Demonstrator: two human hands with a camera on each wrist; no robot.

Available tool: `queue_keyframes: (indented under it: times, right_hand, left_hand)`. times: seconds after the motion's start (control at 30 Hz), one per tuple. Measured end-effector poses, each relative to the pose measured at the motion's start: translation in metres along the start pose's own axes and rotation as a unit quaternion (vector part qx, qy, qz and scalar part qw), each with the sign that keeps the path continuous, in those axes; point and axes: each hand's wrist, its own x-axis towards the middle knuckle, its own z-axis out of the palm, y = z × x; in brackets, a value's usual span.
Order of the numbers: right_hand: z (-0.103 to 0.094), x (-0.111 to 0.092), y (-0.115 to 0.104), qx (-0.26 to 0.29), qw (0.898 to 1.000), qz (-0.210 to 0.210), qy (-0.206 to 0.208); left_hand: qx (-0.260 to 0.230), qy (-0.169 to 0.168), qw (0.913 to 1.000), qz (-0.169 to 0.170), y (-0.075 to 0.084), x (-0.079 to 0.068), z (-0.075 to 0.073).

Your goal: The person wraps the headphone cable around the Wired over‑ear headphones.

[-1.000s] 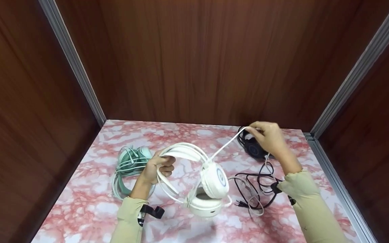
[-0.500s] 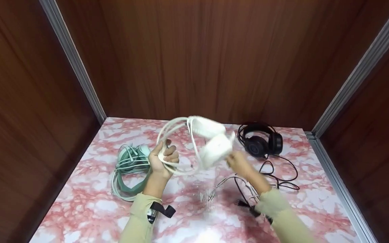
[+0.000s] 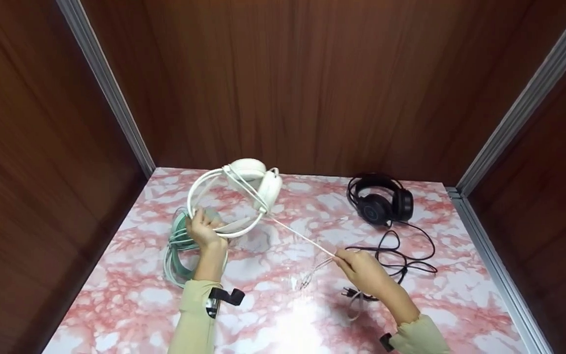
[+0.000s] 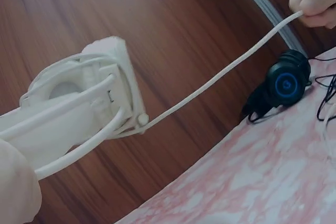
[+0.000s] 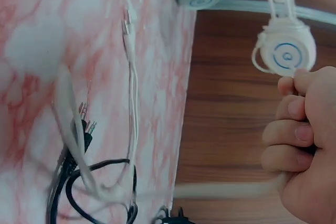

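White headphones (image 3: 269, 191) are held up over the table by my left hand (image 3: 207, 233), whose fingers curl round the headband. White cable is wound across the earcups and band. My right hand (image 3: 364, 273) pinches the white cable (image 3: 302, 237), which runs taut from an earcup to its fingers. In the right wrist view, the cable's loose end with two plugs (image 5: 129, 30) lies on the table. Black plugs (image 5: 86, 129) lie near it.
Behind my left hand lie green headphones (image 3: 180, 241) wrapped in their own cable. Black headphones (image 3: 375, 209) rest at the back right, their black cable (image 3: 406, 260) looped in front. Brown wood panels (image 3: 293, 88) enclose the red-and-white marbled table (image 3: 130, 295).
The white headphones have turned over and moved up and left with my left hand. My right hand has come from the back right towards the front, drawing the cable out straight.
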Motion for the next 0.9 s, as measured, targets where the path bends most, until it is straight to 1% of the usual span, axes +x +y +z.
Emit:
queue_keyframes:
  times: [0.07,0.17,0.2,0.27,0.3,0.37,0.47,0.53,0.57,0.63,0.67,0.73,0.8,0.87,0.9]
  right_hand:
    - [-0.004,-0.003,-0.002,0.000,1.000,0.008,-0.017]
    - [-0.011,-0.007,-0.003,0.016,0.999,0.020,-0.035]
    - [-0.014,-0.009,-0.003,0.028,0.998,0.026,-0.042]
    - [-0.022,-0.014,-0.001,0.053,0.997,0.038,-0.047]
    - [-0.027,-0.018,0.001,0.064,0.996,0.040,-0.043]
    - [-0.037,-0.025,0.004,0.084,0.995,0.047,-0.035]
    - [-0.051,-0.031,0.008,0.092,0.994,0.049,-0.020]
    - [-0.060,-0.032,0.008,0.102,0.993,0.054,-0.022]
    - [-0.063,-0.032,0.007,0.106,0.993,0.055,-0.022]
    - [-0.070,-0.030,0.006,0.116,0.991,0.059,-0.019]
    - [-0.073,-0.030,0.005,0.123,0.990,0.061,-0.018]
    - [-0.079,-0.030,0.003,0.130,0.990,0.060,-0.016]
    - [-0.085,-0.030,0.000,0.129,0.990,0.056,-0.016]
    - [-0.095,-0.027,-0.004,0.128,0.991,0.041,-0.019]
    - [-0.101,-0.025,-0.006,0.125,0.991,0.032,-0.021]
  left_hand:
    - [0.025,0.022,0.9992,0.021,0.001,0.000,-0.003]
    - [0.090,0.047,0.9937,0.048,0.002,0.000,-0.006]
    - [0.113,0.052,0.9904,0.060,0.004,0.001,-0.007]
    - [0.157,0.066,0.9809,0.095,0.009,0.004,-0.010]
    - [0.171,0.072,0.9762,0.112,0.013,0.006,-0.011]
    - [0.184,0.081,0.9685,0.147,0.021,0.011,-0.011]
    - [0.208,0.066,0.9552,0.200,0.032,0.018,-0.011]
    - [0.237,0.051,0.9402,0.239,0.038,0.022,-0.011]
    - [0.258,0.043,0.9298,0.259,0.041,0.024,-0.010]
    - [0.296,0.032,0.9064,0.300,0.045,0.026,-0.008]
    - [0.307,0.029,0.8981,0.313,0.047,0.026,-0.006]
    - [0.329,0.025,0.8847,0.329,0.052,0.020,0.002]
    - [0.358,0.025,0.8708,0.336,0.057,0.012,0.009]
    - [0.388,0.017,0.8565,0.340,0.057,0.012,0.012]
    - [0.406,0.008,0.8473,0.343,0.056,0.012,0.013]
